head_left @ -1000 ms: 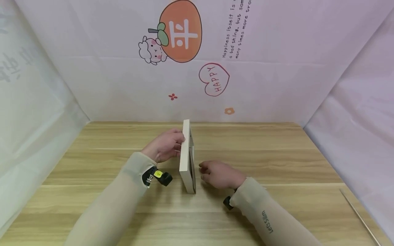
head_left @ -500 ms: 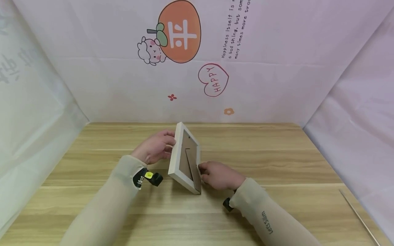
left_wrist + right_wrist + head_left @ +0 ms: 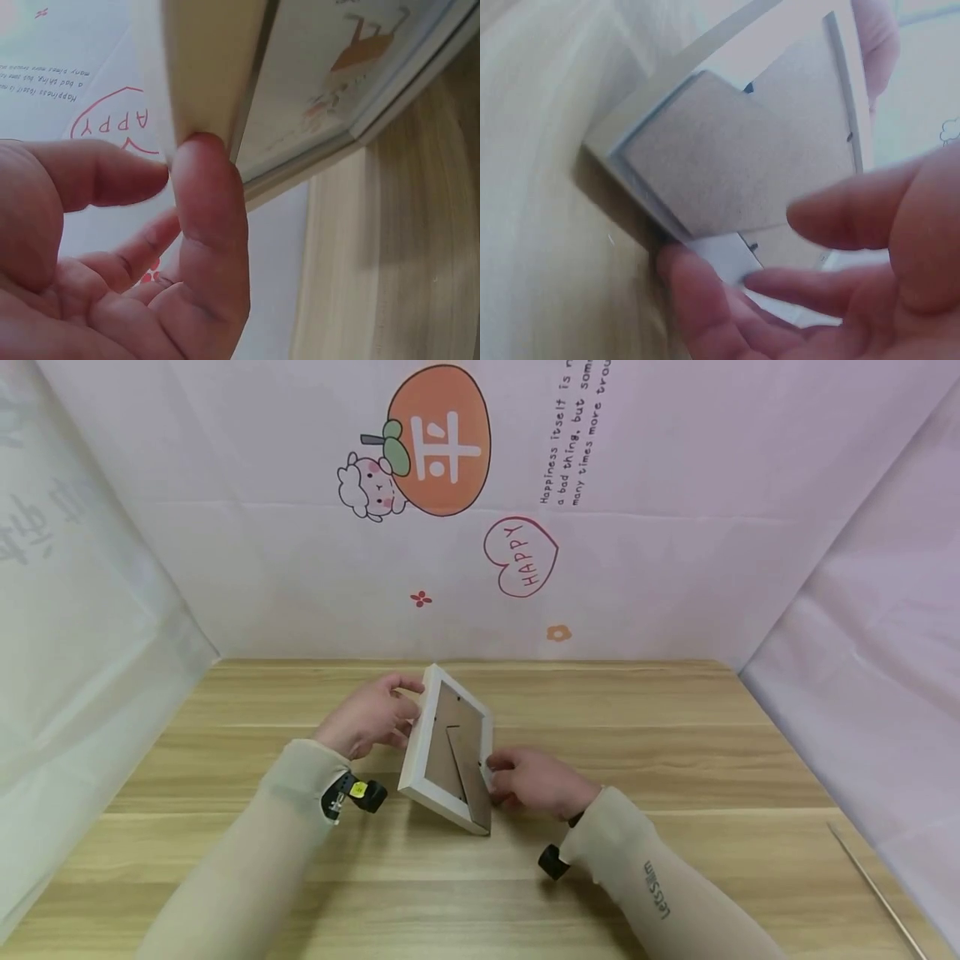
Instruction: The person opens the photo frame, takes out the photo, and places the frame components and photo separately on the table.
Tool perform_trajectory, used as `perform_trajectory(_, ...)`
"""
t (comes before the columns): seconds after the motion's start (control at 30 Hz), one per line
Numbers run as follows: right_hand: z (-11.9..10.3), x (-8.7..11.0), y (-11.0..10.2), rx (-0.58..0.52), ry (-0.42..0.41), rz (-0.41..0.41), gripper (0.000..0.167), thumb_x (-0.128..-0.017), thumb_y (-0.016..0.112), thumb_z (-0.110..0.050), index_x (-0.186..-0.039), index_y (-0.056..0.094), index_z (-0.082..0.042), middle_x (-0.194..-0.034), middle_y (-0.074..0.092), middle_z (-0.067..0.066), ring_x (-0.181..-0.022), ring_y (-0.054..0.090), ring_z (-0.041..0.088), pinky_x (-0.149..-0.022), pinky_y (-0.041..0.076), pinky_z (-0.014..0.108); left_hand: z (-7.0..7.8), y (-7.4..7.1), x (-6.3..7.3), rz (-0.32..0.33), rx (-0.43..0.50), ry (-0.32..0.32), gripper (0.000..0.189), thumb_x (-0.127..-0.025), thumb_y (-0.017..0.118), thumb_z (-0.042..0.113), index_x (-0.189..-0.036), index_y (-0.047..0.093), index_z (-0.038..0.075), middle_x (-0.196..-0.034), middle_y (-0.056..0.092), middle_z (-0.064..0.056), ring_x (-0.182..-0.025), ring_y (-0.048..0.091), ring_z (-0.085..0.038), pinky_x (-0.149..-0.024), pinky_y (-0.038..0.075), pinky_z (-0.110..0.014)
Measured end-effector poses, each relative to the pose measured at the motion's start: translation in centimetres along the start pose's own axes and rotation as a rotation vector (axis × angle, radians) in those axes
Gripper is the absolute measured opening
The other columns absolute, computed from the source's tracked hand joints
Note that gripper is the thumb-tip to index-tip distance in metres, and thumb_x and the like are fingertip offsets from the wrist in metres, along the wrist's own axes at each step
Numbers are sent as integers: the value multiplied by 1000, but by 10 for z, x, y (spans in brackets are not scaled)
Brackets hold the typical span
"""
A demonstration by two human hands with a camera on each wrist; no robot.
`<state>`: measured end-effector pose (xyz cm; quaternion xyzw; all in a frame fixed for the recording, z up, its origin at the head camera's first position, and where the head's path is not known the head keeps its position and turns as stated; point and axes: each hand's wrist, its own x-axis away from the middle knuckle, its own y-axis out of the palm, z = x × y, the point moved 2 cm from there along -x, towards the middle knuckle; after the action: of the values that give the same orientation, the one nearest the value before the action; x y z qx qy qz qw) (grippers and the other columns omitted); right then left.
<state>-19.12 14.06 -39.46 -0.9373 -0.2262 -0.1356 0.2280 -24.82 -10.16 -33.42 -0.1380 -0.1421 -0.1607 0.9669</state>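
Note:
A white picture frame stands tilted on the table, its brown backing board and support leg facing right in the head view. My left hand holds its left edge; in the left wrist view a bent fingertip presses the frame's edge, with the thumb tip close beside. The glazed front there shows a drawing. My right hand is at the lower right edge. In the right wrist view its thumb lies at the edge of the support leg, other fingers curling by the frame's side.
The wood-grain table ends at a white printed cloth backdrop. White cloth walls stand at both sides. A thin pale rod lies near the table's right edge.
The picture frame has turned from nearly edge-on to showing its back, its left edge swinging left and towards me. My left hand moved left with it; my right hand stayed nearly in place.

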Motion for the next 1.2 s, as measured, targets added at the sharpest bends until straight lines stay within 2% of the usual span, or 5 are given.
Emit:
perform_trajectory(0.2, 4, -2, -4, -56, 29, 55, 42, -101, 52, -10, -140, 47, 6, -113, 63, 13, -90, 66, 23, -79, 56, 37, -4, 2, 0, 4, -23, 10, 42, -96, 59, 7, -136, 47, 4, -113, 62, -21, -79, 65, -28, -62, 59, -35)
perform_trajectory(0.43, 5, -1, -6, -96, 53, 109, 36, -100, 52, -7, -134, 52, 7, -112, 62, 16, -88, 64, 25, -72, 57, 37, -9, 5, -1, 9, -44, 10, 41, -96, 61, 8, -135, 48, 4, -109, 62, -20, -76, 64, -27, -62, 59, -35)
perform_trajectory(0.8, 9, 2, -13, -79, 93, 148, 47, -98, 54, -7, -143, 46, 3, -119, 60, 17, -93, 62, 27, -73, 57, 39, -21, 11, -3, 30, -93, -13, 44, -93, 60, -1, -135, 49, 5, -98, 62, -20, -71, 61, -27, -67, 59, -43)
perform_trajectory(1.0, 9, 4, -16, -76, 111, 171, 48, -97, 54, -5, -144, 45, 2, -122, 58, 17, -92, 62, 27, -73, 58, 40, -26, 16, -3, 45, -117, -33, 45, -92, 61, -2, -135, 50, 8, -102, 62, -18, -81, 64, -30, -65, 60, -40)
perform_trajectory(1.2, 10, 5, -18, -90, 120, 179, 48, -97, 54, -4, -144, 44, 2, -124, 57, 18, -90, 62, 27, -74, 58, 41, -29, 20, -4, 55, -136, -40, 48, -92, 61, -2, -138, 50, 8, -103, 61, -18, -83, 64, -31, -63, 60, -37)
